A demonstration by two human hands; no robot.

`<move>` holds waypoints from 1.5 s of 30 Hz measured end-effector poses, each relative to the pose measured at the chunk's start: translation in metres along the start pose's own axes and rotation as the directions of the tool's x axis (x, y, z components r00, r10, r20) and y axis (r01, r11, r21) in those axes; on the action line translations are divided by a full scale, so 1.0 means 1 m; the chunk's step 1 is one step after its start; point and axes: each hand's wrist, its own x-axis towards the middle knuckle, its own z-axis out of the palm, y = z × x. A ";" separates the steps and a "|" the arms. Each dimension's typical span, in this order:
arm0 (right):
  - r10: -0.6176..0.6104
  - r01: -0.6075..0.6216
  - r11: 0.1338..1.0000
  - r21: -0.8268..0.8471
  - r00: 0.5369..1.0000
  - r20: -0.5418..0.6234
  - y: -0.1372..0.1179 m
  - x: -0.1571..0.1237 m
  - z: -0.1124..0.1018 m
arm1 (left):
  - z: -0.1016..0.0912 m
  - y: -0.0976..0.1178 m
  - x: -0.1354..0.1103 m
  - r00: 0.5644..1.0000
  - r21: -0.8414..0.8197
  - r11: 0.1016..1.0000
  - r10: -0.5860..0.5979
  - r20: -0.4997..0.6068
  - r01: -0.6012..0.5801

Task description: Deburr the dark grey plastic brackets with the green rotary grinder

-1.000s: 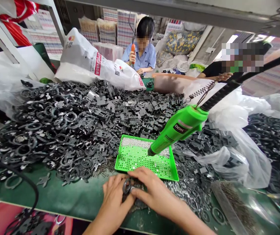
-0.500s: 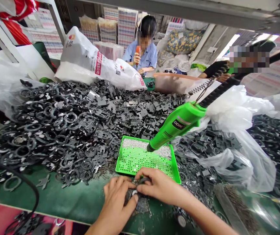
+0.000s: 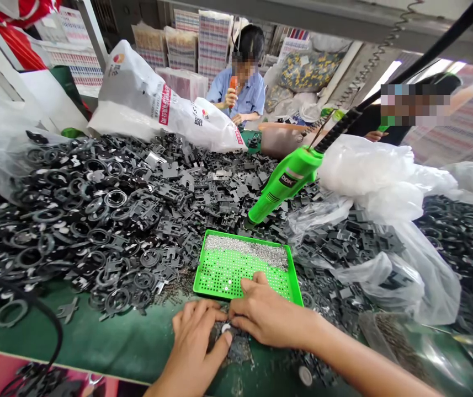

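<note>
My left hand point(image 3: 197, 339) is closed on a small dark plastic part point(image 3: 238, 348), holding it down on the green tabletop. A round pale spot shows on the part between my fingers. From the other side, my right hand point(image 3: 271, 314) has its thumb and a bent finger against the part's upper edge, while another finger reaches over the front of the green perforated tray point(image 3: 215, 274). Its fingers hide much of the part. Small silvery screws point(image 3: 244, 248) cover the tray's back strip. Above the tray hangs a green electric screwdriver point(image 3: 283, 184), touched by neither hand.
A big heap of dark rings and flat pieces point(image 3: 128, 220) fills the bench behind the tray. Clear plastic bags point(image 3: 389, 275) lie at right, and a black cable point(image 3: 49, 314) curves at left. Across the bench, a co-worker point(image 3: 242, 88) holds an orange screwdriver; another person sits at right.
The green screwdriver has swung up and away from the tray. My right hand's fingers have shifted, one now over the tray, and the dark ring they held is no longer visible. My left hand stays put.
</note>
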 end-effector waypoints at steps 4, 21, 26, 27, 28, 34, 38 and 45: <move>-0.026 0.025 1.000 0.016 0.999 0.037 0.002 0.002 -0.006 | 0.000 0.000 0.001 1.000 0.013 1.000 0.009 -0.006 -0.009; -0.109 0.109 0.994 0.025 0.994 -0.006 0.010 0.002 0.001 | -0.010 0.000 0.004 0.995 -0.039 0.999 -0.013 0.102 0.017; -0.146 0.145 0.989 -0.018 0.986 -0.081 0.020 -0.007 0.022 | -0.017 0.002 0.008 0.984 -0.061 0.997 -0.035 0.172 0.046; -0.161 0.159 0.987 -0.035 0.982 -0.094 0.022 -0.008 0.026 | -0.017 0.002 0.008 0.984 -0.056 0.997 -0.041 0.174 0.051; -0.177 0.172 0.983 -0.058 0.978 -0.108 0.024 -0.009 0.030 | -0.017 0.002 0.008 0.984 -0.049 0.997 -0.046 0.174 0.055; -0.154 0.115 0.974 -0.193 0.968 -0.199 0.023 -0.017 0.045 | -0.012 0.002 0.005 0.993 -0.005 1.000 -0.029 0.117 0.030; -0.071 0.015 0.982 -0.190 0.954 -0.292 0.011 -0.021 0.048 | -0.001 0.000 0.001 1.000 0.021 1.000 -0.002 0.014 0.001; -0.044 -0.055 0.985 -0.161 0.831 -0.555 -0.018 -0.042 0.015 | -0.002 0.000 -0.019 0.976 -0.037 0.996 0.073 -0.204 -0.082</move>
